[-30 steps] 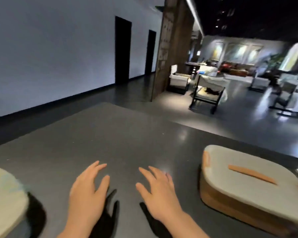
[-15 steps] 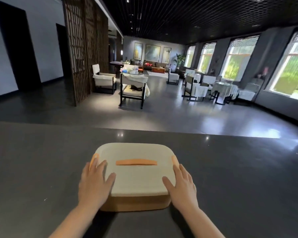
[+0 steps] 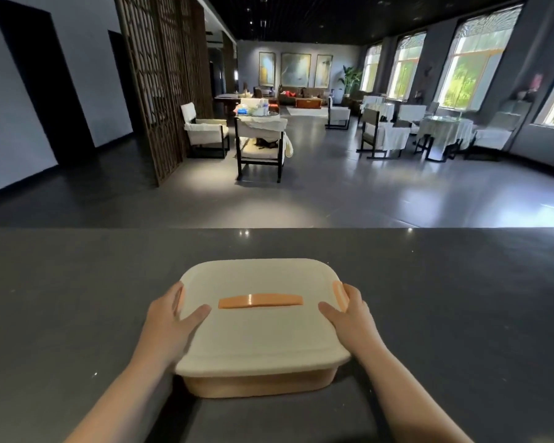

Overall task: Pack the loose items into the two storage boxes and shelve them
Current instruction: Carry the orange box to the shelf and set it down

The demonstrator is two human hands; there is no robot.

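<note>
Hands, left hand (image 3: 170, 318) and right hand (image 3: 349, 311), grip storage box (image 3: 259, 334) sides.

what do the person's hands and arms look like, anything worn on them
Both are bare: the left hand and right hand wear no gloves, and no rings, watch or bands show. Both forearms are uncovered down to the bottom edge of the picture, with no sleeve in view.

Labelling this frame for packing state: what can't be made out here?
- Contents of the cream-lidded tan plastic storage box: head view, shut lid hides them.
- Fingertips of left hand and right hand: curled over the box's sides, so latch state unclear.
- Second box, loose items, shelf: out of frame.
- Items on far glass table: too small.
</note>
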